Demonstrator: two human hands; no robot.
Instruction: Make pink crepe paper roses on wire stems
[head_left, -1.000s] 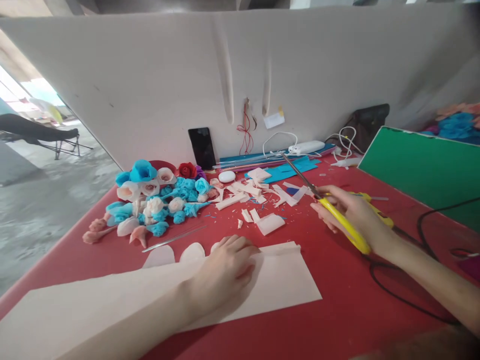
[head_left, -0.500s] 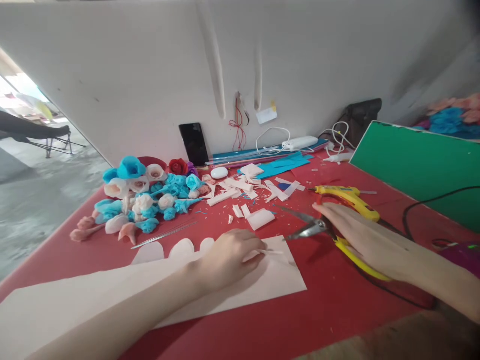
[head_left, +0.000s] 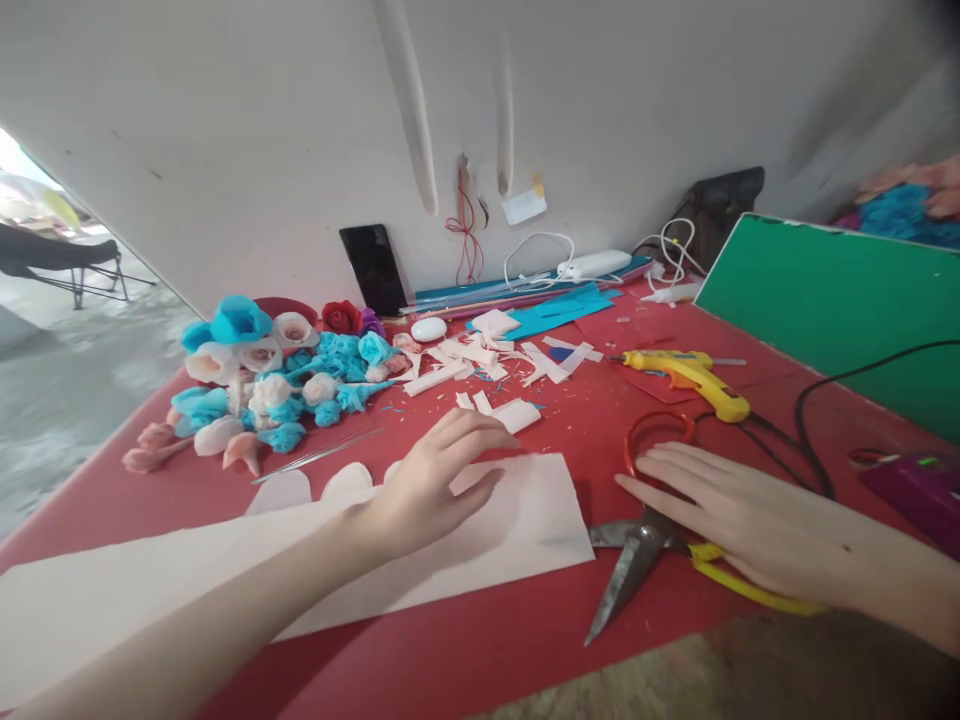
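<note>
A long strip of pale pink paper point(head_left: 540, 510) lies across the front of the red table. Above it hovers my left hand point(head_left: 442, 475), thumb and fingers apart, holding nothing. Scissors point(head_left: 641, 545) with one red and one yellow handle lie to the right, blades spread, one blade by the strip's right end. My right hand point(head_left: 720, 500) rests over their handles with its fingers stretched out, not wrapped round them. Rounded paper petals point(head_left: 281, 492) show behind the strip, partly covered by it and by my left hand.
Blue, white and pink paper flowers point(head_left: 277, 370) pile up at the left. Paper scraps point(head_left: 465, 365) litter the middle. A yellow glue gun point(head_left: 697, 375) with a black cord lies behind the scissors. A phone point(head_left: 373, 268) leans on the wall; a green board point(head_left: 840, 310) stands right.
My right hand has brought the scissors down nearer the table's front edge, turned their blades toward me and loosened its fingers. My left hand has let go of the paper and opened.
</note>
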